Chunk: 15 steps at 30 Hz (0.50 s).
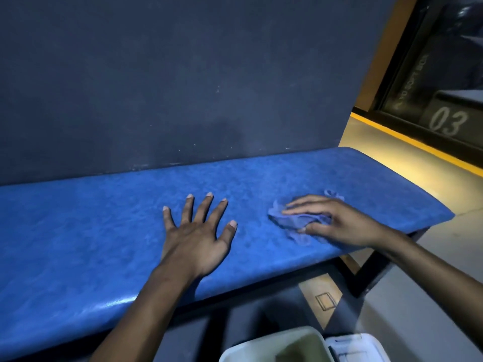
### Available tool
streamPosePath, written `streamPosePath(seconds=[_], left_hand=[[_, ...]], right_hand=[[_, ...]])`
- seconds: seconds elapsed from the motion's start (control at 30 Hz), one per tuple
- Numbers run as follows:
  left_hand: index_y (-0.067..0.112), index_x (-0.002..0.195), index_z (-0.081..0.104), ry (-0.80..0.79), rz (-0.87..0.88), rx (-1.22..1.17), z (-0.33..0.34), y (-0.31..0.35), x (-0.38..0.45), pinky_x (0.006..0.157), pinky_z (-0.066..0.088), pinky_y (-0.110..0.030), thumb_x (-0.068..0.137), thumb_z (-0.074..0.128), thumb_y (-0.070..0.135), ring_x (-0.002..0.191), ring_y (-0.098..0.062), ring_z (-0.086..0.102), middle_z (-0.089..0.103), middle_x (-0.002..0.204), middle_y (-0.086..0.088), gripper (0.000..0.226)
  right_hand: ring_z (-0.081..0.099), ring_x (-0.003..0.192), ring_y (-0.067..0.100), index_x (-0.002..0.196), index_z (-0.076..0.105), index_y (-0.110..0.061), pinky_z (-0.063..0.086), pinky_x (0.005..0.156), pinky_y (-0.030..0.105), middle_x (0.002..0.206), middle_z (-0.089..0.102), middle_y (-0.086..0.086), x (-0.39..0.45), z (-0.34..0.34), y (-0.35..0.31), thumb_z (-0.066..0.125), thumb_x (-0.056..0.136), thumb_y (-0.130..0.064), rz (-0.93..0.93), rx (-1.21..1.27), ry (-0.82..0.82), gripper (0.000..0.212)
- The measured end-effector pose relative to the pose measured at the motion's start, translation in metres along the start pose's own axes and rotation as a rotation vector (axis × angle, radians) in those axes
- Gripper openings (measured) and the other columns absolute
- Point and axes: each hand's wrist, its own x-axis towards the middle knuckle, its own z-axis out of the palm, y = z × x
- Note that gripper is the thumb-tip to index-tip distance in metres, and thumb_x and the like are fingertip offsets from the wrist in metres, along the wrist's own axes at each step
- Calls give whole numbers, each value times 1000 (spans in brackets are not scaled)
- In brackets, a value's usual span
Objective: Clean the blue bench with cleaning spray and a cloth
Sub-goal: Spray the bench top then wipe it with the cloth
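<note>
wipe | right hand (337,220) presses, fingers fairly straight, on crumpled cloth (295,220) near bench (78,231) right end | left hand (198,236) spread flat, bracing | advice: flatten cloth, overlap strokes to edge

The blue padded tabletop (91,226) runs along a dark wall, and a crumpled blue cloth (295,220) lies near its right end.

Cloth (295,220) mostly hidden under right hand (337,223); only crumpled edges show. Tabletop (78,231) cut off at left edge. White bin (274,346) cut by bottom edge, contents unclear. Lettering on dark panel (418,82) blurred, unreadable beside "03". Both forearms run out of frame.
</note>
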Motion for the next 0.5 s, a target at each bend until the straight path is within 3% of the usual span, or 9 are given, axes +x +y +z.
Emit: streamPosePath(seconds=[0.07, 0.13, 0.23, 0.33, 0.4, 0.5], left_hand=[[51, 157, -3, 5, 0, -1, 0, 0, 0, 118, -15, -64, 95, 6, 72, 155, -18, -20, -10, 169, 18, 67], [51, 157, -3, 8, 3, -3, 1, 0, 0, 118, -16, -64, 95, 6, 72, 155, -18, -20, -10, 169, 18, 67], [50, 157, -2, 14, 3, -1, 2, 0, 1, 118, -15, -64, 95, 6, 72, 156, -19, -19, -9, 169, 18, 67], [50, 158, -1, 10, 0, 12, 1, -1, 2, 118, -14, -64, 95, 6, 71, 156, -18, -17, -8, 169, 18, 66], [50, 158, 1, 7, -5, 15, 1, -1, 3, 118, -13, -64, 95, 6, 71, 156, -18, -17, -7, 169, 18, 66], [49, 158, 2, -14, -10, 9, -3, 0, 1, 119, -13, -63, 95, 7, 73, 156, -17, -16, -6, 170, 18, 68]], right_hand=[[55, 128, -2, 131, 66, -31, 38, 101, 9, 135, 63, -10, 16, -16, 30, 70, 95, -25, 76, -40, 107, 37], [58, 126, 13, 131, 63, -37, 41, 96, 21, 132, 64, -2, 53, -22, 67, 68, 97, -30, 175, -129, 240, 35], [55, 131, 24, 137, 62, -34, 39, 99, 28, 136, 62, 6, 117, -15, 89, 64, 97, -41, 335, -159, 308, 41], [60, 126, 18, 137, 63, -37, 43, 107, 29, 131, 65, 2, 156, 8, 51, 64, 93, -47, 267, -100, 256, 45], [58, 122, 8, 135, 63, -38, 43, 106, 27, 128, 64, -6, 156, 28, 14, 68, 94, -38, 159, -42, 207, 42], [56, 127, 12, 137, 61, -35, 42, 110, 31, 133, 62, -3, 128, 47, -24, 70, 94, -33, 115, -8, 184, 44]])
